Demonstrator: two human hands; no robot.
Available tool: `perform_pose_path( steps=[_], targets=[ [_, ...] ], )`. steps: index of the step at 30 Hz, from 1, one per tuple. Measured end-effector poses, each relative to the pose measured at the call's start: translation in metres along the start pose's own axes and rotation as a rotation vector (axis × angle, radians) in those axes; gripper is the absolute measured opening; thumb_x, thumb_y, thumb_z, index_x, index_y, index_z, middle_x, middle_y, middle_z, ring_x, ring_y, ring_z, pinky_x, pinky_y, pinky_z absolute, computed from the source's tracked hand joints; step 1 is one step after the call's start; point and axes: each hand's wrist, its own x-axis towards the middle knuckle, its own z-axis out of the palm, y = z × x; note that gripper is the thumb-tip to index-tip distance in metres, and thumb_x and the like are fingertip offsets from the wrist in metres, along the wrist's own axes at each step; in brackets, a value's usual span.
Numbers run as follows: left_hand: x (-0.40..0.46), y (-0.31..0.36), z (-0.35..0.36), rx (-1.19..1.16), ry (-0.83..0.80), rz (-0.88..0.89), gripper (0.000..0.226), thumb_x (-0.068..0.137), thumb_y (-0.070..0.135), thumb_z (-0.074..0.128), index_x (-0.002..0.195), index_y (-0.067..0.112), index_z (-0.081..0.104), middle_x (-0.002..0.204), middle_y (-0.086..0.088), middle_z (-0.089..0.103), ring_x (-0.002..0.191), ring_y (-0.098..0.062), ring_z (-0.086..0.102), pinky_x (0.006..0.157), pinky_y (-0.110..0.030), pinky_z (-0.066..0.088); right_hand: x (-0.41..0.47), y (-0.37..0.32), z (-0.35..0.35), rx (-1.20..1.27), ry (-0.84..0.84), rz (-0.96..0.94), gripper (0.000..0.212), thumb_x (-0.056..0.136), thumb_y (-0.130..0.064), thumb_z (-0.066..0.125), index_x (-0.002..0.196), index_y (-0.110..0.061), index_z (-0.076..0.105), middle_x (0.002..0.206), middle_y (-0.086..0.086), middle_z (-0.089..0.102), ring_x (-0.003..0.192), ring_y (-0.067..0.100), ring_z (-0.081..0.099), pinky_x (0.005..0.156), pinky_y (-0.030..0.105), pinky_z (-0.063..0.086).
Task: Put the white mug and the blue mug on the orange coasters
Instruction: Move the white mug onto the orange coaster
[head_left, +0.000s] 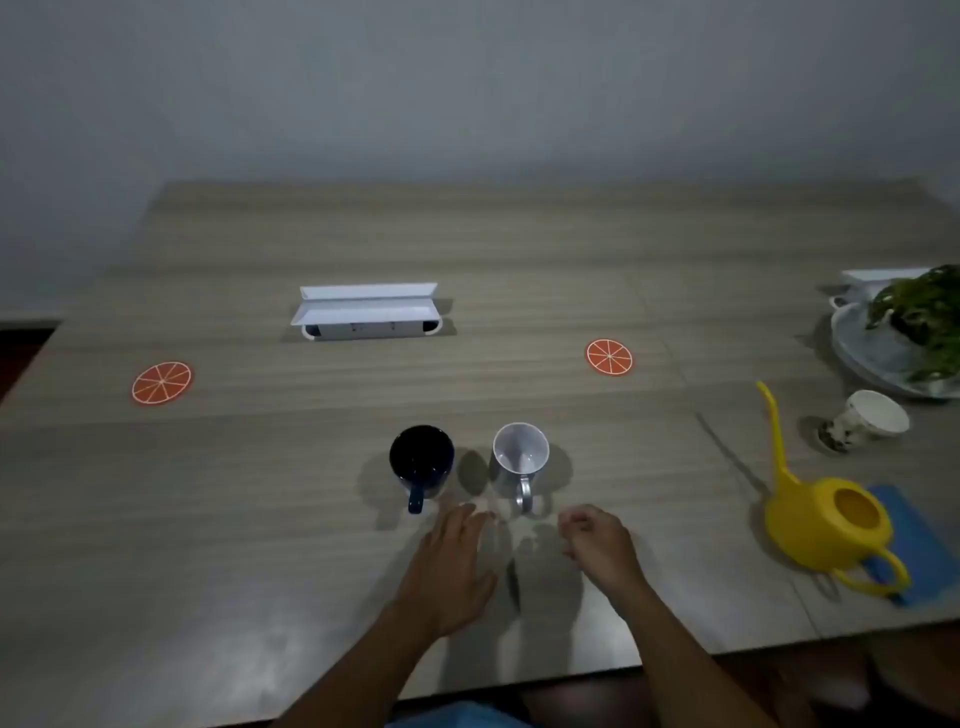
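A blue mug (422, 459) and a white mug (520, 456) stand upright side by side on the wooden table (311, 545), handles pointing toward me. One orange-slice coaster (161, 383) lies far left, another orange coaster (609, 356) lies behind and right of the white mug. Both coasters are bare. My left hand (453, 561) hovers flat with fingers spread just in front of the mugs, between their handles. My right hand (597, 543) is loosely curled, holding nothing, just right of the white mug's handle.
A white cable box (367, 312) with raised lids sits mid-table at the back. At right are a yellow watering can (826, 525) on a blue cloth (914, 535), a tipped white cup (865, 420) and a potted plant (924, 317) on a grey tray (857, 348).
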Motion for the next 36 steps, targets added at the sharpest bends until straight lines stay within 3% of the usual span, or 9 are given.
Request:
perform_pose_path(
  steps=[2,5,14,16,19,22,24,29,36],
  targets=[
    [0.002,-0.003,0.008,0.128,-0.11,-0.063,0.092,0.088,0.052,0.053,0.159,0.017,0.007,0.169,-0.009,0.003,0.156,-0.034,-0.001,0.123,-0.05,0.014,-0.003,0.001,0.01,0.144,0.03,0.032,0.011,0.096,-0.01,0.065,0.087,-0.013,0.071,0.088,0.011,0.072,0.075,0.027,0.07,0.066,0.039,0.056],
    [0.001,-0.005,0.017,0.212,-0.202,-0.122,0.11,0.083,0.067,0.054,0.159,0.018,-0.008,0.169,-0.007,-0.015,0.154,-0.034,-0.015,0.12,-0.062,0.01,-0.013,0.003,0.027,0.309,0.037,0.027,0.009,0.099,-0.01,0.064,0.105,-0.015,0.069,0.1,0.001,0.069,0.073,0.02,0.069,0.057,0.026,0.052],
    [-0.013,-0.008,0.025,0.242,-0.315,-0.16,0.123,0.073,0.073,0.062,0.158,0.024,-0.014,0.167,0.0,-0.025,0.153,-0.034,-0.022,0.117,-0.07,0.001,-0.017,-0.007,0.042,0.398,-0.172,-0.012,0.033,0.101,-0.012,0.06,0.131,-0.025,0.06,0.126,-0.016,0.06,0.09,0.02,0.074,0.063,0.025,0.059],
    [-0.013,-0.005,0.022,0.239,-0.327,-0.169,0.122,0.074,0.072,0.062,0.158,0.026,-0.014,0.167,0.001,-0.027,0.152,-0.034,-0.023,0.117,-0.071,0.001,-0.011,-0.009,0.041,0.368,-0.187,-0.01,0.03,0.101,-0.011,0.06,0.128,-0.022,0.063,0.123,-0.013,0.062,0.094,0.022,0.075,0.064,0.024,0.058],
    [-0.013,-0.003,0.02,0.245,-0.357,-0.171,0.121,0.074,0.072,0.062,0.158,0.029,-0.014,0.166,0.002,-0.03,0.152,-0.033,-0.024,0.116,-0.072,0.001,-0.002,-0.007,0.038,0.405,-0.139,-0.001,0.01,0.101,-0.011,0.062,0.104,-0.014,0.071,0.102,0.007,0.071,0.081,0.017,0.071,0.067,0.024,0.059],
    [-0.014,-0.002,0.019,0.242,-0.372,-0.177,0.121,0.074,0.071,0.063,0.158,0.029,-0.014,0.165,0.002,-0.033,0.151,-0.034,-0.026,0.114,-0.074,0.001,0.003,0.003,0.033,0.446,-0.062,0.02,0.02,0.099,-0.015,0.065,0.082,-0.007,0.071,0.079,0.01,0.069,0.07,0.019,0.066,0.074,0.035,0.058],
    [-0.012,0.001,0.019,0.243,-0.363,-0.181,0.124,0.073,0.069,0.066,0.158,0.028,-0.014,0.163,0.001,-0.035,0.151,-0.036,-0.026,0.113,-0.075,0.007,0.003,0.012,0.03,0.473,-0.011,0.038,0.027,0.098,-0.016,0.066,0.076,0.0,0.07,0.069,0.006,0.067,0.063,0.017,0.06,0.066,0.031,0.055],
    [0.004,0.013,0.02,0.254,-0.34,-0.143,0.128,0.071,0.067,0.07,0.156,0.024,-0.015,0.163,-0.006,-0.035,0.152,-0.037,-0.023,0.113,-0.074,0.013,0.003,0.016,0.015,0.529,0.077,0.042,0.032,0.099,-0.018,0.065,0.072,-0.003,0.073,0.061,0.005,0.067,0.05,0.01,0.054,0.048,0.022,0.049],
    [0.053,0.024,0.016,0.242,-0.368,-0.13,0.136,0.066,0.072,0.071,0.156,0.026,-0.02,0.165,-0.004,-0.03,0.151,-0.039,-0.023,0.113,-0.076,0.011,0.007,0.004,-0.016,0.483,0.092,-0.021,0.028,0.099,-0.018,0.065,0.084,0.003,0.076,0.07,0.007,0.07,0.06,0.015,0.059,0.055,0.022,0.053]
  ],
)
